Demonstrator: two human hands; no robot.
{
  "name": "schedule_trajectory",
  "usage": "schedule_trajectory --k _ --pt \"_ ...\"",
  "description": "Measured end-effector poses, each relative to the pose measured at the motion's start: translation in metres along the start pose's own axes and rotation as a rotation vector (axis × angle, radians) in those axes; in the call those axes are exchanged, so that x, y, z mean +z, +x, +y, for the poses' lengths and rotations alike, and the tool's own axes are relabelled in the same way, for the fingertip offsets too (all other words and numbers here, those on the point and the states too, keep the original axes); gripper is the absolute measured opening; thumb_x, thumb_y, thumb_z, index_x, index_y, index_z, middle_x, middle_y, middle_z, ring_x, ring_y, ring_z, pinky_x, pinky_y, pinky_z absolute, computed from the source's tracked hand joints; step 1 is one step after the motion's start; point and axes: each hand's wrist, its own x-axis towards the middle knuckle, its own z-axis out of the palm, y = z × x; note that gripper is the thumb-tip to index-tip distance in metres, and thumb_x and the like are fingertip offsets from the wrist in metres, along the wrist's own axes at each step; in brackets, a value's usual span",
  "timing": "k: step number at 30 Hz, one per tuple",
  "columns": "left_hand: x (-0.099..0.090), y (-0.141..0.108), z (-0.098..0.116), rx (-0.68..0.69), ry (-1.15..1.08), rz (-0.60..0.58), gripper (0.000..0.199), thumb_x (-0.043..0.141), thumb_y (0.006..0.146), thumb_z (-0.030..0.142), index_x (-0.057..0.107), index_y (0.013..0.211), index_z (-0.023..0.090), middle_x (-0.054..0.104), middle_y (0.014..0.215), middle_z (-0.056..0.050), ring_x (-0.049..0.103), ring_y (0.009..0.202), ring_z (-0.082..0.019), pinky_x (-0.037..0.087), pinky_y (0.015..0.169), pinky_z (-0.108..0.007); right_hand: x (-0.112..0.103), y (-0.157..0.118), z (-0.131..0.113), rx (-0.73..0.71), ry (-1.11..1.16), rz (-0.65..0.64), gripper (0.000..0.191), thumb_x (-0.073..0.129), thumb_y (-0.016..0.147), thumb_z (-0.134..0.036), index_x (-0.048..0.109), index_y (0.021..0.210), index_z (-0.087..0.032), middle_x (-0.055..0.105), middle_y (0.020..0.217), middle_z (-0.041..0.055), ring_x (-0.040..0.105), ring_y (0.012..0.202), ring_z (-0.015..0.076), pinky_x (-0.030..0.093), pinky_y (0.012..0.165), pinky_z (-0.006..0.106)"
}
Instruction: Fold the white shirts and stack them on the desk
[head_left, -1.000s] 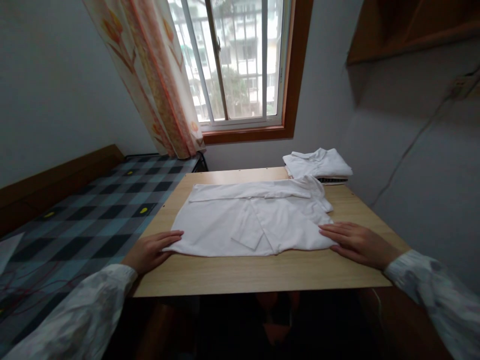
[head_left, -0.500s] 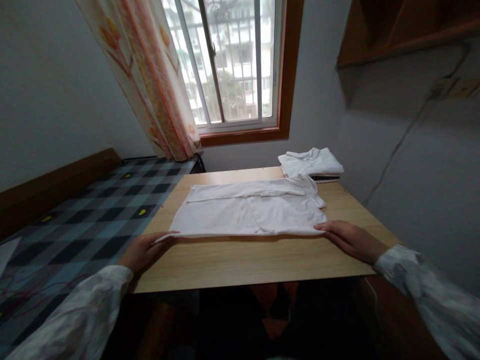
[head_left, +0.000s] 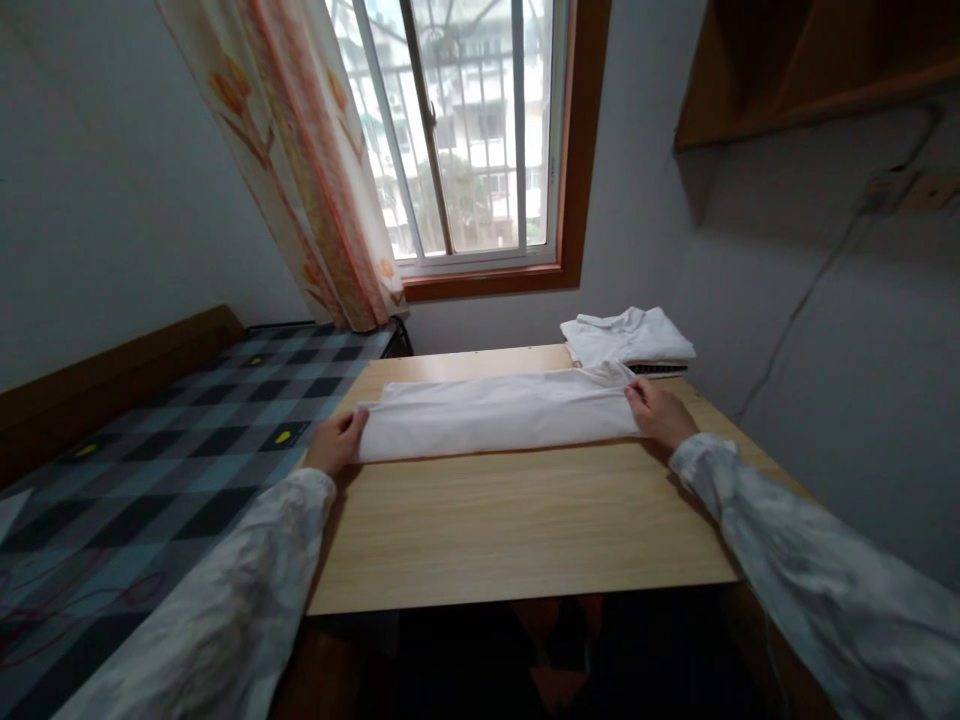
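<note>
A white shirt (head_left: pixel 487 420) lies across the wooden table (head_left: pixel 525 530), its near side turned over into a long, narrow band. My left hand (head_left: pixel 337 440) is closed on the left end of the fold. At the other end, my right hand (head_left: pixel 658 410) pinches the cloth near the collar. Between the two hands the folded edge runs fairly straight. The layers underneath are mostly hidden.
Folded white clothing (head_left: pixel 630 335) is stacked at the table's back right corner. To the left is a bed with a checked cover (head_left: pixel 217 440). A window (head_left: pixel 480 130), a curtain (head_left: pixel 300 170) and a wall shelf (head_left: pixel 795 80) surround the table.
Both hands have moved away from me and inward, carrying the shirt's near edge over the rest. The shirt now forms a narrower strip.
</note>
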Motion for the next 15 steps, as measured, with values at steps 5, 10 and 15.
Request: schedule_trajectory --k 5,10,15 --pt "0.019 0.030 0.006 -0.008 0.140 -0.017 0.054 0.041 0.102 0.061 0.072 0.086 0.020 0.079 0.093 -0.010 0.067 0.088 -0.025 0.042 0.069 -0.030 0.021 0.012 -0.003 0.037 -0.257 -0.065 0.048 0.033 0.112 -0.042 0.073 0.124 -0.020 0.082 0.104 0.0202 0.078 0.090 0.0343 0.054 0.080 0.043" --pt "0.026 0.033 0.005 -0.048 0.292 -0.089 0.060 0.038 0.104 0.067 0.076 0.093 0.022 0.081 0.105 -0.014 0.071 0.093 -0.028 0.039 0.068 -0.032 0.033 0.005 0.008 -0.011 -0.336 -0.075 0.051 0.029 0.112 -0.045 0.075 0.120 -0.023 0.081 0.094 0.0175 0.078 0.079 0.0322 0.055 0.074 0.042" --pt "0.024 0.026 0.001 -0.007 0.373 -0.153 0.057 0.038 0.105 0.063 0.078 0.101 0.023 0.082 0.112 -0.015 0.073 0.099 -0.030 0.044 0.074 -0.033 0.028 0.004 0.014 -0.044 -0.333 -0.137 0.047 0.033 0.113 -0.044 0.074 0.122 -0.022 0.082 0.097 0.0154 0.079 0.084 0.0307 0.052 0.074 0.038"
